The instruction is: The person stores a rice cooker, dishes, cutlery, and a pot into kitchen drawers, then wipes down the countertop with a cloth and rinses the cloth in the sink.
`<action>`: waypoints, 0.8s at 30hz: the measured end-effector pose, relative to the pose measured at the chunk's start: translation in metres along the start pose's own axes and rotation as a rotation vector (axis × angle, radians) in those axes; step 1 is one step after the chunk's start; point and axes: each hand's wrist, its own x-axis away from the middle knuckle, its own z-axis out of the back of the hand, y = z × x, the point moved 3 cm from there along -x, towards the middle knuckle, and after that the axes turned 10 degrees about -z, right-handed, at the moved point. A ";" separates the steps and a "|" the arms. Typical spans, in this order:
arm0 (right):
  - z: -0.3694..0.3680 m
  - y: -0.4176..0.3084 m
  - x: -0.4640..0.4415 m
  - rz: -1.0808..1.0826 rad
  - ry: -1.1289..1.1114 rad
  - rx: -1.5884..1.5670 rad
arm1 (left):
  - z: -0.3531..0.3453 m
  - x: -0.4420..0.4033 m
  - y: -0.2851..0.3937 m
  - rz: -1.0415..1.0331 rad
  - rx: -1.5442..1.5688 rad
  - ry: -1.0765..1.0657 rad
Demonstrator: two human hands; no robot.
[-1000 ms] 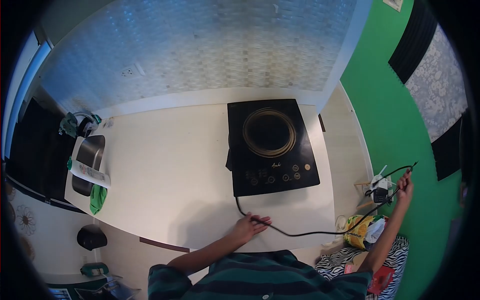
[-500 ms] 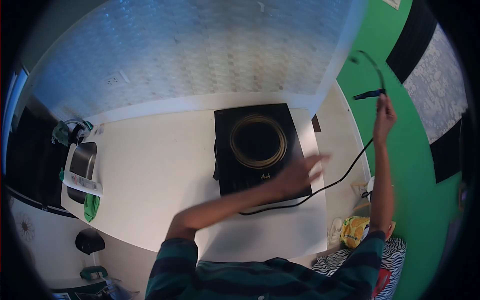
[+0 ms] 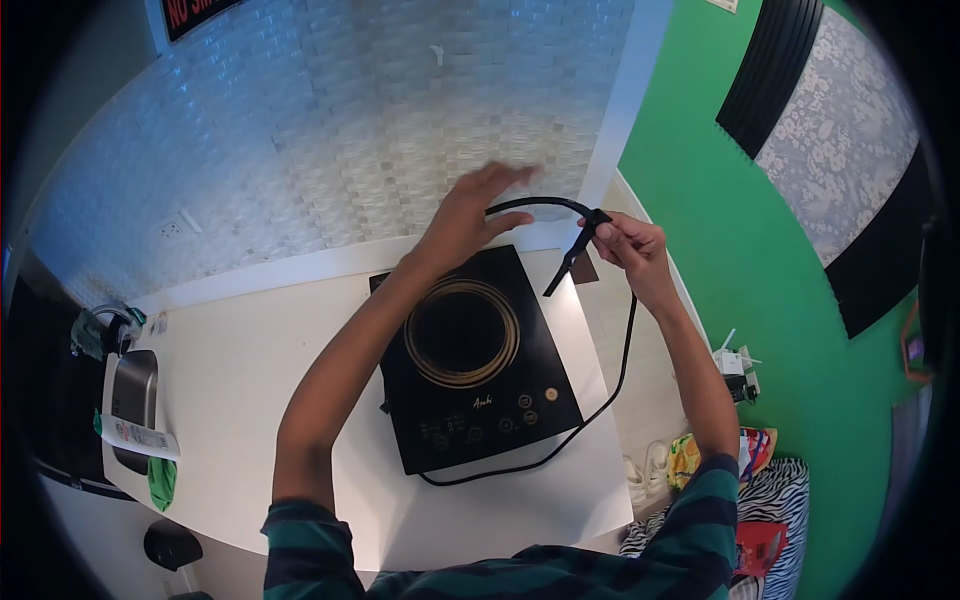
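A black induction cooktop [image 3: 500, 355] with a gold ring and touch controls rests slightly turned on the white counter. Its black power cord [image 3: 622, 370] runs along the front edge, loops past the right side and rises to my right hand [image 3: 638, 258]. That hand pinches the cord where a dark strap [image 3: 568, 265] is wrapped round it, one strap end dangling. My left hand [image 3: 475, 210] is at the cord's free end, above the cooktop's back edge, with thumb and fingers apart. Its fingertips are blurred, and the cord's tip is hidden at this hand.
At the counter's left end are a metal sink [image 3: 135, 385], a white bottle [image 3: 140, 437] and a green cloth [image 3: 161, 484]. A patterned wall [image 3: 350, 150] stands behind. To the right are a green wall [image 3: 690, 210], plugged-in adapters [image 3: 735, 370] and bags [image 3: 690, 460] on zebra-print fabric.
My right hand has brought the cord and strap inward from the far right. My left hand has risen from over the cooktop's front to the cord's free end. The view has shifted.
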 end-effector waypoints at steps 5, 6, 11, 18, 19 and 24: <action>-0.008 -0.009 0.004 0.016 -0.016 0.055 | 0.017 -0.002 0.011 0.436 0.608 -0.041; -0.012 -0.013 0.004 0.015 -0.028 0.093 | 0.019 -0.004 0.012 0.386 0.640 0.034; -0.020 0.005 -0.008 0.270 0.250 0.329 | 0.030 -0.005 0.016 0.423 0.499 -0.044; -0.018 0.007 -0.026 -0.206 0.213 -0.184 | 0.035 0.021 -0.012 0.392 0.369 -0.117; -0.016 0.016 -0.035 -0.314 0.200 -0.130 | 0.034 0.025 -0.017 0.356 0.295 -0.124; -0.029 0.055 -0.065 -0.511 0.003 -0.167 | 0.042 0.034 -0.026 0.197 -0.018 -0.088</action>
